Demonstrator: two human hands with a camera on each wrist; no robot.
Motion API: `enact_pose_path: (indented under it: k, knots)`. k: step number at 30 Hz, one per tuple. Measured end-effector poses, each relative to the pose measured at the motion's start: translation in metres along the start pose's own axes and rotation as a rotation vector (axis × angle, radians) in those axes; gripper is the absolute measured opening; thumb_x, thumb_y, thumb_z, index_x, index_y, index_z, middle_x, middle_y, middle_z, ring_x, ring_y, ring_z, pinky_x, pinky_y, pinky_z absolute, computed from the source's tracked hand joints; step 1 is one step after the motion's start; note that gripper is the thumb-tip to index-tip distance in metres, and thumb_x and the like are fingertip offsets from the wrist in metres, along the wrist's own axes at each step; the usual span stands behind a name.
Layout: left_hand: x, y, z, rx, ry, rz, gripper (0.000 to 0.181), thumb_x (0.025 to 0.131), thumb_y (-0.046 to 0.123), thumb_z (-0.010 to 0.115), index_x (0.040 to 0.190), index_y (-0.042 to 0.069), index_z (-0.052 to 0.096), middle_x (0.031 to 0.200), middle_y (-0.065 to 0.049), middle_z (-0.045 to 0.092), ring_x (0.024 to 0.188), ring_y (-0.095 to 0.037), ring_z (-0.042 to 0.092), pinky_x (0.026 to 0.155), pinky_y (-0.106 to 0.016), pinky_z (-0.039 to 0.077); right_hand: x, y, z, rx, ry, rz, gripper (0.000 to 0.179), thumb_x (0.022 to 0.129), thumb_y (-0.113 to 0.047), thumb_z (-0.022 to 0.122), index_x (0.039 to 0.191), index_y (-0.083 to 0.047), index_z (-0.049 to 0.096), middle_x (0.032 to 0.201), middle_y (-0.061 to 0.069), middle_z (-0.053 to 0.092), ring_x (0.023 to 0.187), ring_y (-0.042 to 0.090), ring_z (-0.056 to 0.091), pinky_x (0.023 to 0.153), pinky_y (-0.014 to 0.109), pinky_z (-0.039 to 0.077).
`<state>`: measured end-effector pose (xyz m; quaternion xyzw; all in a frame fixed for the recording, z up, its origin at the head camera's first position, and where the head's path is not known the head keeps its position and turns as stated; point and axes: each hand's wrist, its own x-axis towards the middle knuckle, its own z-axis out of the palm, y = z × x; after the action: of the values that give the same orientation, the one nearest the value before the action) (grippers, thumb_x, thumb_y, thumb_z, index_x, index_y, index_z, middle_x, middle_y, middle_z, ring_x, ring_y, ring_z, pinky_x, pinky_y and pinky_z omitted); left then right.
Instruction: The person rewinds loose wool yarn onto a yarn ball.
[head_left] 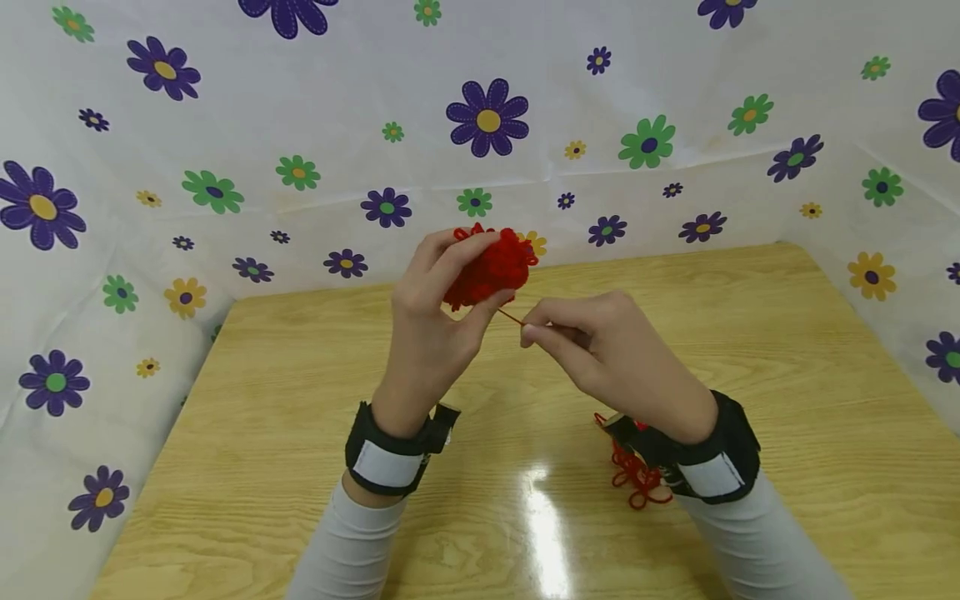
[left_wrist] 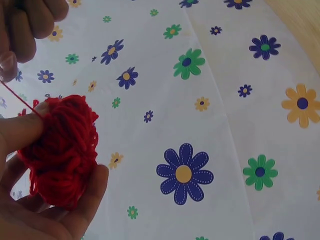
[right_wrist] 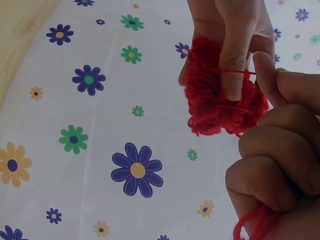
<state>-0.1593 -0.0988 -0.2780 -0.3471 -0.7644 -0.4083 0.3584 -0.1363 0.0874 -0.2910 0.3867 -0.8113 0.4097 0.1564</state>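
Sitting raised over the table, the red yarn ball is grasped between the left hand's thumb and fingers. A hard tug on the taut strand could deform the winding, and a slack thumb might let loops slip off. The ball's long axis leans up and rightward in the head view; neither end reads as a front. The right hand pinches the strand between thumb and forefinger, other fingers curled. Loose yarn near the right wristband could snag there.
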Motion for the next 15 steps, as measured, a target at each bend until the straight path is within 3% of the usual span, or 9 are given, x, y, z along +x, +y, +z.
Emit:
enact_pose_path:
  k: [4, 8, 15]
  knots:
    - [-0.005, -0.011, 0.001, 0.062, -0.063, 0.018, 0.049, 0.068, 0.005, 0.074, 0.115, 0.011, 0.059, 0.108, -0.01, 0.051, 0.103, -0.017, 0.045, 0.079, -0.028, 0.047, 0.0, 0.0, -0.004, -0.006, 0.053, -0.012, 0.008, 0.085, -0.019, 0.059, 0.085, -0.018, 0.067, 0.06, -0.013, 0.051, 0.042, 0.0, 0.033, 0.038, 0.019, 0.03]
    - [-0.006, -0.013, -0.004, 0.086, -0.174, 0.026, 0.051, 0.069, 0.007, 0.073, 0.118, 0.016, 0.059, 0.11, -0.009, 0.05, 0.106, -0.017, 0.042, 0.08, -0.028, 0.047, 0.0, 0.001, -0.01, -0.065, 0.12, -0.019, 0.006, 0.083, -0.018, 0.062, 0.084, -0.017, 0.068, 0.058, -0.014, 0.049, 0.041, 0.0, 0.031, 0.038, 0.017, 0.027]
    - [-0.005, -0.009, -0.015, -0.028, -0.352, 0.042, 0.052, 0.071, 0.009, 0.072, 0.12, 0.017, 0.057, 0.11, -0.005, 0.05, 0.103, -0.015, 0.043, 0.077, -0.026, 0.046, 0.002, -0.013, -0.021, -0.086, 0.235, -0.07, 0.004, 0.077, -0.007, 0.067, 0.08, -0.009, 0.07, 0.053, -0.009, 0.043, 0.042, 0.002, 0.029, 0.04, 0.017, 0.023]
